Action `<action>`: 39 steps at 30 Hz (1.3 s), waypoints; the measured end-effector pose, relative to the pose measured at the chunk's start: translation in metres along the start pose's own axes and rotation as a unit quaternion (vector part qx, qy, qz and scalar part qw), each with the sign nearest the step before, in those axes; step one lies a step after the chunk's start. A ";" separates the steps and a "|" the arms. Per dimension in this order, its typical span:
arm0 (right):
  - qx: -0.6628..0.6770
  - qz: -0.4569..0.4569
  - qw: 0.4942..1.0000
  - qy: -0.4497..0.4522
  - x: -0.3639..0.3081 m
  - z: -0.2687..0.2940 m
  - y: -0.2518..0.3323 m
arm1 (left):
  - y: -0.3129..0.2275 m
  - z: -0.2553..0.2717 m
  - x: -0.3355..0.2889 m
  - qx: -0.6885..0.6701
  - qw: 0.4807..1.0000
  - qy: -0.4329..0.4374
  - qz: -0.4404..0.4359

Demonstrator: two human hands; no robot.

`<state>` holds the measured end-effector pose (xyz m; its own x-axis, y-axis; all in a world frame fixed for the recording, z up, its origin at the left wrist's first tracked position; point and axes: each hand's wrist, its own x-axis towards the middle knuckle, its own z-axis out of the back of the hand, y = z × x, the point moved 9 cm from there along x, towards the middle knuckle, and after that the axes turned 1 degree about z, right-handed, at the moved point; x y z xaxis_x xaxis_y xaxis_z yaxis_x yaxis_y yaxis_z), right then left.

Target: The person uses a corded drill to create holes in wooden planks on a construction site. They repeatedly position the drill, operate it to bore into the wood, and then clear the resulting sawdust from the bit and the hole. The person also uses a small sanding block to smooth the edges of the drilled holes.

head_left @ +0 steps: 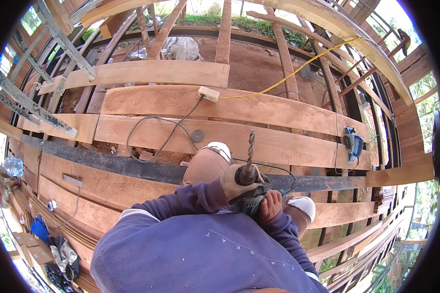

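A dark green power drill (250,204) is held upright in front of my chest, its chuck (246,175) carrying a long twist bit (251,149) that points away from me. My left hand (231,182) is closed around the front of the drill, close by the chuck. My right hand (270,206) grips the drill body from the right, lower down. The rear of the drill is partly hidden by my hands and sweatshirt. Its dark cord (291,176) loops out past my right knee.
Wide planks (278,141) lie across joists with gaps between. A white extension socket (209,94) joins a yellow cable (288,74) and a black cord. Nearby is a grey disc (197,136). A blue power planer (353,144) sits at right; stained metal scaffolding (63,39) stands at upper left.
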<state>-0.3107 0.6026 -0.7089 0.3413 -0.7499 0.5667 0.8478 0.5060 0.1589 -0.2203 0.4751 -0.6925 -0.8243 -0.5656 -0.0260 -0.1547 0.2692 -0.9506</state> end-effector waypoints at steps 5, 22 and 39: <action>0.003 -0.001 1.000 0.008 0.002 -0.003 0.001 | -0.001 0.001 -0.002 -0.016 1.000 -0.004 0.005; 0.376 -0.251 0.882 0.134 -0.012 -0.053 -0.037 | -0.042 -0.021 -0.012 -0.029 0.985 0.034 -0.165; 0.318 -0.245 0.909 0.112 0.017 -0.021 -0.025 | -0.057 -0.031 -0.008 0.156 0.986 0.003 -0.057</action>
<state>-0.3176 0.5681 -0.7196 0.1206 -0.9835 0.1351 0.5382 0.1792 0.8236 -0.2213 0.4884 -0.6286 -0.8147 -0.5732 0.0882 -0.0731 -0.0495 -0.9961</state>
